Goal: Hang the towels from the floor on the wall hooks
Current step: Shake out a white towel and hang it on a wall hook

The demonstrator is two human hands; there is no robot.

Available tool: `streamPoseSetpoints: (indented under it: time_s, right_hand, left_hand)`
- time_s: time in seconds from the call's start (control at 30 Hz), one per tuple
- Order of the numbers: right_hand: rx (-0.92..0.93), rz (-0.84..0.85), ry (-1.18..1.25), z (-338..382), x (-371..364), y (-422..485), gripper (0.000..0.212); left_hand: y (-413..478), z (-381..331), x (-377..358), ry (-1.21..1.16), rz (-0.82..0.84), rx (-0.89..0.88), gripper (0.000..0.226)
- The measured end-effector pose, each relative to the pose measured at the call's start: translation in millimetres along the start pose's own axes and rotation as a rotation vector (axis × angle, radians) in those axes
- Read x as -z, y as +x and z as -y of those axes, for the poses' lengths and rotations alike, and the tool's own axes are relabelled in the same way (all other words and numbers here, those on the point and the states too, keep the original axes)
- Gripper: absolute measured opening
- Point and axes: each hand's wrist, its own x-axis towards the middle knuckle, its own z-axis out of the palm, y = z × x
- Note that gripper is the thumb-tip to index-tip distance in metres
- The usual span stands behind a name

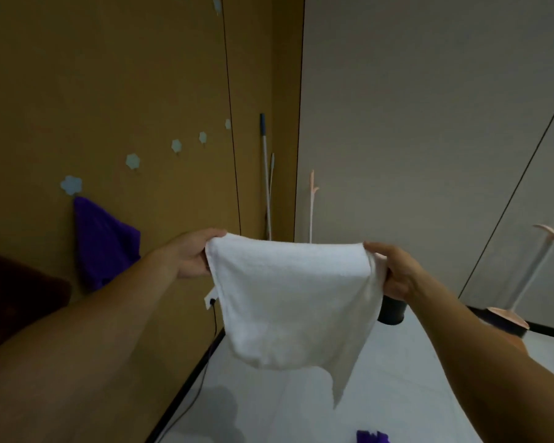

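Note:
A white towel (293, 298) hangs spread in the air in front of me. My left hand (191, 257) pinches its upper left corner and my right hand (395, 271) grips its upper right corner. On the brown wall to the left runs a row of pale blue flower-shaped hooks (132, 161). A purple towel (104, 241) hangs from the nearest hook (71, 184). Another purple towel (372, 437) lies on the floor at the bottom edge, only partly in view.
A dark maroon cloth (16, 295) hangs at the far left. A mop handle (265, 174) leans in the corner. A black cable (210, 356) runs down from a wall socket. A black bin (392, 311) and a pink-topped brush (506, 319) stand on the pale floor at right.

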Motion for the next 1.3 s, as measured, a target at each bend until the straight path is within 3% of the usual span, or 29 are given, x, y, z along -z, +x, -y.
streamPoseSetpoints:
  time_s: [0.13, 0.27, 0.33, 0.4, 0.47, 0.53, 0.73, 0.87, 1.0, 1.1, 1.23, 1.3]
  right_hand:
    - [-0.006, -0.018, 0.057, 7, -26, 14, 0.013]
    - [0.116, -0.086, 0.095, 20, -59, 31, 0.037]
    - [0.222, -0.088, 0.087, 27, -79, 37, 0.050]
    - [0.300, -0.058, 0.063, 35, -99, 42, 0.047]
    - [0.329, -0.023, -0.026, 40, -118, 47, 0.030]
    - [0.338, -0.006, -0.150, 42, -135, 54, 0.017]
    - [0.401, -0.077, -0.485, 36, -169, 80, 0.012]
    - [0.365, 0.005, -0.709, 39, -190, 94, 0.015]
    - [0.349, 0.111, -0.930, 53, -210, 111, 0.039]
    - [0.412, 0.144, -1.045, 63, -227, 128, 0.041]
    - [0.506, 0.184, -1.126, 85, -253, 151, 0.046]
    - [0.542, 0.205, -1.070, 100, -268, 161, 0.046]
  left_hand:
    - [3, -16, 25, 0.096, -0.156, 0.002, 0.020]
    - [8, -34, 56, 0.101, -0.272, -0.042, 0.026]
    - [10, -42, 73, 0.053, -0.217, -0.045, 0.030]
    - [10, -50, 92, 0.035, -0.092, -0.053, 0.019]
    - [12, -55, 110, 0.084, -0.062, -0.057, 0.013]
    - [13, -59, 125, 0.128, -0.094, -0.049, 0.021]
    - [16, -65, 161, 0.270, -0.173, -0.005, 0.023]
    - [21, -69, 173, 0.254, -0.244, -0.059, 0.011]
    - [29, -81, 182, 0.244, -0.337, -0.131, 0.021]
    - [28, -95, 186, 0.216, -0.310, -0.157, 0.007]
    - [17, -120, 194, 0.386, -0.220, -0.149, 0.056]
    - [12, -133, 196, 0.545, -0.281, -0.139, 0.057]
